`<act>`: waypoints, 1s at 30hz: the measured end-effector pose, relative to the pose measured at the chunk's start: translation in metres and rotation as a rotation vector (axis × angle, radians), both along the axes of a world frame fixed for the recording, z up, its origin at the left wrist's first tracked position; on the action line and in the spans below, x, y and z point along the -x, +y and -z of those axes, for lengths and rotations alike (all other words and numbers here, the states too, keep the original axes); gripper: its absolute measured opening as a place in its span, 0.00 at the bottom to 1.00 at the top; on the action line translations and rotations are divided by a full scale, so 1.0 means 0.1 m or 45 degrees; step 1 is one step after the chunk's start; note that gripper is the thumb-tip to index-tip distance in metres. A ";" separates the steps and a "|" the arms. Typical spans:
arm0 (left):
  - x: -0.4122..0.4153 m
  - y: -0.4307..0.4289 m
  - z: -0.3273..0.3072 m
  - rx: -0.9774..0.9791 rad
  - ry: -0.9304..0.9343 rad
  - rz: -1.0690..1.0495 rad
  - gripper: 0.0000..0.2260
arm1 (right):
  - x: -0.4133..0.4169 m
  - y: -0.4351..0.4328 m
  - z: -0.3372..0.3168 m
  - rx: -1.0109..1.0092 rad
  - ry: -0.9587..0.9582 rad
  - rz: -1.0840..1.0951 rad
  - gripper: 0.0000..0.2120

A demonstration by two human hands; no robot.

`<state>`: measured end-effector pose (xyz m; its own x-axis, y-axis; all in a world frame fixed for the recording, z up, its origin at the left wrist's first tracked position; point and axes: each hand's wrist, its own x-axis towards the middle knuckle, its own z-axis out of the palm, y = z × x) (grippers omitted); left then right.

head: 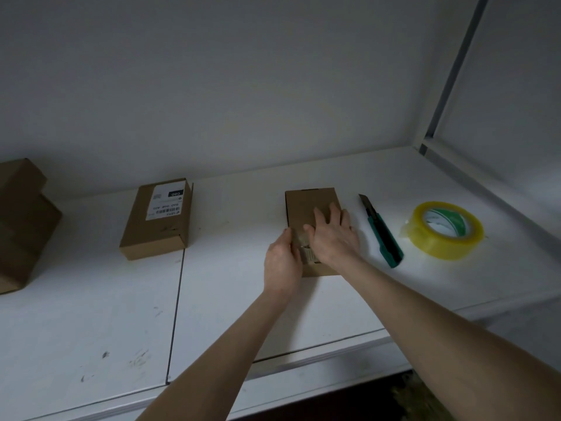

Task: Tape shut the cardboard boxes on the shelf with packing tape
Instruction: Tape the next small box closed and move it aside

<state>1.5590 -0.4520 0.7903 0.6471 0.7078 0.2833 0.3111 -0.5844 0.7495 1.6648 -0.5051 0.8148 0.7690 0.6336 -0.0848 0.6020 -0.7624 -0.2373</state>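
Observation:
A small flat cardboard box point(306, 205) lies in the middle of the white shelf point(230, 299). My right hand point(334, 235) rests flat on its top, fingers spread and pressing down. At the box's near left corner my left hand point(282, 262) touches the edge, its fingers against a strip of tape point(305, 243) there. A roll of yellowish clear packing tape point(444, 230) lies flat to the right. Between roll and box lies a green utility knife point(382, 232). A second flat box with a white label point(159, 218) sits to the left.
Larger brown cardboard boxes point(21, 223) are stacked at the far left edge. The shelf's white metal upright point(449, 77) rises at the back right. A seam point(176, 314) runs across the shelf board left of my arms. The shelf's front edge lies near me.

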 end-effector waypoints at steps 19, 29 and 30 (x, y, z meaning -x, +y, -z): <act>0.02 0.09 -0.13 0.406 0.328 0.091 0.16 | 0.01 0.01 -0.02 0.046 0.044 -0.005 0.27; 0.20 0.65 -0.28 0.272 0.291 -0.225 0.19 | -0.06 0.22 -0.23 -0.021 -0.014 -0.137 0.34; 0.20 0.68 -0.27 0.282 0.285 -0.230 0.19 | -0.03 0.26 -0.20 0.004 -0.003 -0.173 0.34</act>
